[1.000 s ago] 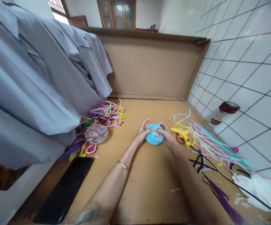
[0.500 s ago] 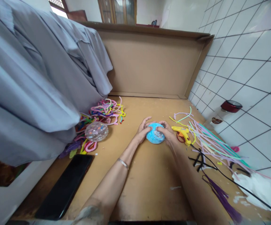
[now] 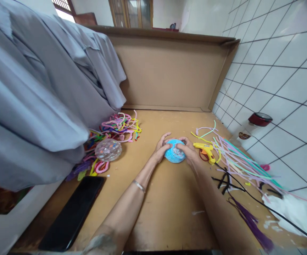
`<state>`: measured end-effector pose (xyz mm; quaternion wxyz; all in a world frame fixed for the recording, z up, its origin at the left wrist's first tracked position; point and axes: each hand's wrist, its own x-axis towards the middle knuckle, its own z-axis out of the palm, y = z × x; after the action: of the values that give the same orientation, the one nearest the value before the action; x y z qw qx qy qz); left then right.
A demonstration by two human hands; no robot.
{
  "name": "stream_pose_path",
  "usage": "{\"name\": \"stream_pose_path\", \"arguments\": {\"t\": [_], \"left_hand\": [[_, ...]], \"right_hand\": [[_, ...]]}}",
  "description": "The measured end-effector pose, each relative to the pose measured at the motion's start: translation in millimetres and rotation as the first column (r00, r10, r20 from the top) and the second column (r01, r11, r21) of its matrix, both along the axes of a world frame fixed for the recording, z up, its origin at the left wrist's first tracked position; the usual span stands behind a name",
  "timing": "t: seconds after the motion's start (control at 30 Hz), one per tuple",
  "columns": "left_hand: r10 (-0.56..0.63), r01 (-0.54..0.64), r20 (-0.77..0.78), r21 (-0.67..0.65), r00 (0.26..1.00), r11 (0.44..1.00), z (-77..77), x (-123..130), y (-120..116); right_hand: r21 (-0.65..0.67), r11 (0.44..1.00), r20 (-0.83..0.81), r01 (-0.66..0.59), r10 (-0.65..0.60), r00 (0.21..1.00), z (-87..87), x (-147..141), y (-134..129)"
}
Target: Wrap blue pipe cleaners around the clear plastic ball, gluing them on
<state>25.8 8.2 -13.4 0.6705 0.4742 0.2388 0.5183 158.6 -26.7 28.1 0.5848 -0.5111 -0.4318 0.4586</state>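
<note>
Yellow glue gun (image 3: 205,150), black phone (image 3: 72,213)

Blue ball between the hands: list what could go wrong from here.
1. The glue gun lies right beside the right hand; if hot, its tip may burn a knuckle.
2. Its black cord runs along the right forearm and could snag, dragging the gun.
3. The blue ball is pinched between the right hand and the left hand; it may roll toward the pipe cleaners.

Home craft corner, not a shop floor: white tiled wall (image 3: 275,81), grey garments (image 3: 36,88) hanging at left, wooden glass-door cabinet (image 3: 132,14) behind. Cardboard-lined table (image 3: 169,198) littered with pipe cleaners (image 3: 121,125), yellow glue gun (image 3: 205,150), phone (image 3: 72,214).
</note>
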Motion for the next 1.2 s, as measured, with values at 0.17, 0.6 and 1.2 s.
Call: {"name": "stream_pose_path", "arguments": {"t": [0.17, 0.6, 1.2], "left_hand": [[-0.013, 0.013, 0.004, 0.003, 1.0, 1.0, 0.8, -0.5, 0.1], [-0.034, 0.034, 0.0, 0.024, 0.999, 0.999, 1.6, -3.4, 1.0], [-0.072, 0.072, 0.012, -0.005, 0.997, 0.997, 4.7, -7.3, 2.7]], "right_hand": [[-0.003, 1.0, -0.041, -0.005, 0.005, 0.999, -0.1, -0.8, -0.9], [-0.012, 1.0, 0.004, 0.0, 0.0, 1.0, -2.9, 1.2, 2.2], [-0.05, 0.999, 0.034, 0.019, -0.018, 0.999, -0.1, -2.8, 1.7]]}}
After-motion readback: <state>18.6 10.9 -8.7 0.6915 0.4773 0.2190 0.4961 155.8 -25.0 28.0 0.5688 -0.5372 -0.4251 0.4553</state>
